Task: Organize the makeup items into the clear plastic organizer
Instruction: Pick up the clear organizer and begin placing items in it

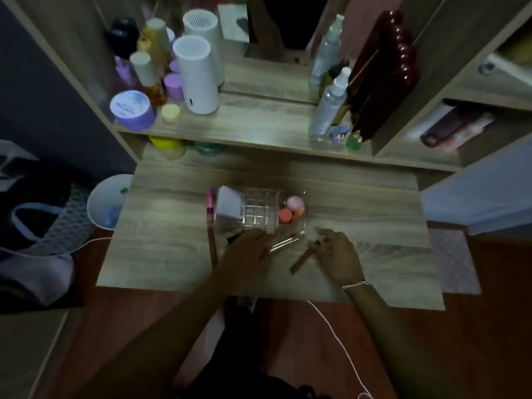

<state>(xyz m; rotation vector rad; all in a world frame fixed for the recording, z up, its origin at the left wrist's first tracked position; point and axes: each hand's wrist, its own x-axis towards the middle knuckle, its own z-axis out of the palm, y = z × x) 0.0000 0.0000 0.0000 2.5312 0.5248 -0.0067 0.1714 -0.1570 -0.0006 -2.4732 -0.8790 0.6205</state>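
The room was dim. A pale wood-grain bench (178, 254) stood over a reddish-brown floor (475, 326), with a shelf (244, 122) and mirror (267, 76) behind; a white bin (106, 203), possibly a wastebasket, sat at its left.

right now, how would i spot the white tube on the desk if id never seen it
Find the wooden desk, then the clear organizer near its middle, just beyond the hands. The white tube leans in the organizer's left end. It is the only white item there, with dark lettering, unlike the pink and orange pieces at the right end.
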